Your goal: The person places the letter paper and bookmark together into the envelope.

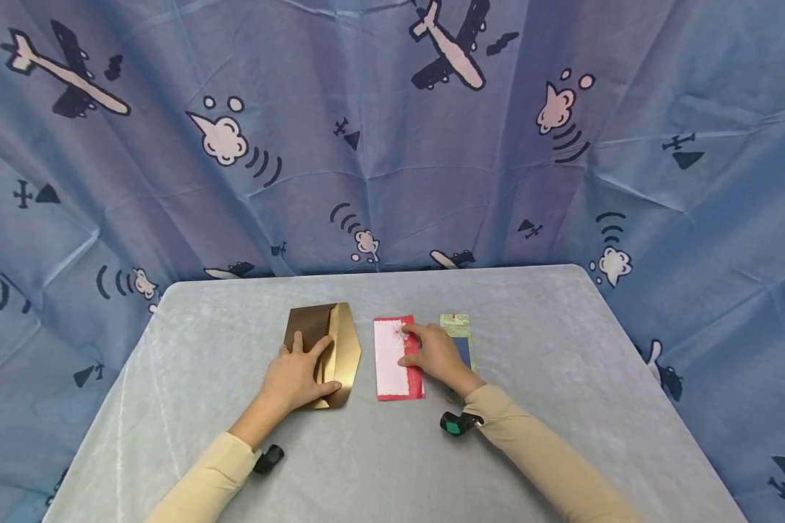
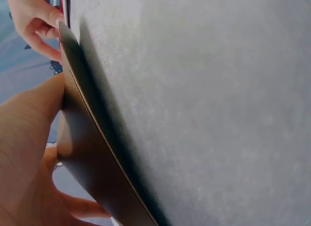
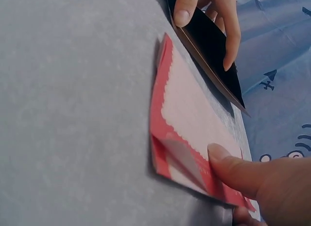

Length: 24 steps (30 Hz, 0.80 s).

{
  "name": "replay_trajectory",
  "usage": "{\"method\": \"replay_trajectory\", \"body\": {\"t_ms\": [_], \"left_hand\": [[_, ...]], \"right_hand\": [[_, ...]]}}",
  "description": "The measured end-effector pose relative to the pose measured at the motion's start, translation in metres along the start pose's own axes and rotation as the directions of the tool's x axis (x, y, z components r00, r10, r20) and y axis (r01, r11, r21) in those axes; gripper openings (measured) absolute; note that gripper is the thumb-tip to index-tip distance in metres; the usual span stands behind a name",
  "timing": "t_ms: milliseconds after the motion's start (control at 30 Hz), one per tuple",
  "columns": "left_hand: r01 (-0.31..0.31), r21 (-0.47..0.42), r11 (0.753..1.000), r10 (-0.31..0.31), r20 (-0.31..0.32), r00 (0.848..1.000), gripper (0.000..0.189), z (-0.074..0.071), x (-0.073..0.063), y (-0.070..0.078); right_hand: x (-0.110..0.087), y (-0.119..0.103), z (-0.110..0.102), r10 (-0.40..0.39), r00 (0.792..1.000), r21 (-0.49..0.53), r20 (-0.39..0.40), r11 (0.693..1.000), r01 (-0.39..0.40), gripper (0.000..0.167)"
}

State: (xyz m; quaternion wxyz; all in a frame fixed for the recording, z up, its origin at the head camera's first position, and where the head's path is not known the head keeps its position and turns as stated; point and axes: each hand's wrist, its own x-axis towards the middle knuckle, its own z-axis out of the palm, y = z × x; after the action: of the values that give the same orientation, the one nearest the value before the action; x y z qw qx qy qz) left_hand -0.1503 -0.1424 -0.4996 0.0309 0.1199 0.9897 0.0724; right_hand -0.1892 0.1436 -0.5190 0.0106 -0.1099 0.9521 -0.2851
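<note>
Envelope, gold, count 1: far left of the row on the grey tabletop, long axis roughly front to back, leaning slightly. Its pointed flap lies opened out to the right, facing the next item.

Left hand: spread wide over the envelope, fingers on the brown body, thumb across the near part of the flap. It presses from above rather than grasping.

Middle: red-and-white floral card, count 1, just beside the flap tip with a narrow strip of tabletop between. Long axis front to back, near parallel to the envelope. Key relation: the card lies to the right of the flap side and directly left of the right hand, which is the nearer of the two and already touching it.

Right hand: narrow. Thumb on the card's upper face near the red right edge, other fingers close by at that edge; reads as a pinch, though the underside is hidden. A loose layer lifts at the near right corner.

Far right: green-and-blue card, partly under the right hand and wrist; 1 visible, cannot tell if more lie beneath.

Hands: 2. Black wrist cameras: 2.
</note>
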Motion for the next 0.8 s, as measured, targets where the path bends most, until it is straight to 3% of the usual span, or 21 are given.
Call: {"method": "replay_trajectory", "body": {"t_ms": [433, 800], "left_hand": [[0.006, 0.006, 1.000, -0.006, -0.005, 1.000, 0.093, 0.001, 0.001, 0.001], [-0.002, 0.010, 1.000, 0.002, -0.012, 1.000, 0.093, 0.001, 0.001, 0.000]], "right_hand": [[0.004, 0.002, -0.005, 0.024, 0.995, 0.083, 0.092, 0.996, -0.031, 0.069], [0.008, 0.013, -0.017, -0.080, 0.992, 0.158, 0.100, 0.985, 0.064, 0.051]]}}
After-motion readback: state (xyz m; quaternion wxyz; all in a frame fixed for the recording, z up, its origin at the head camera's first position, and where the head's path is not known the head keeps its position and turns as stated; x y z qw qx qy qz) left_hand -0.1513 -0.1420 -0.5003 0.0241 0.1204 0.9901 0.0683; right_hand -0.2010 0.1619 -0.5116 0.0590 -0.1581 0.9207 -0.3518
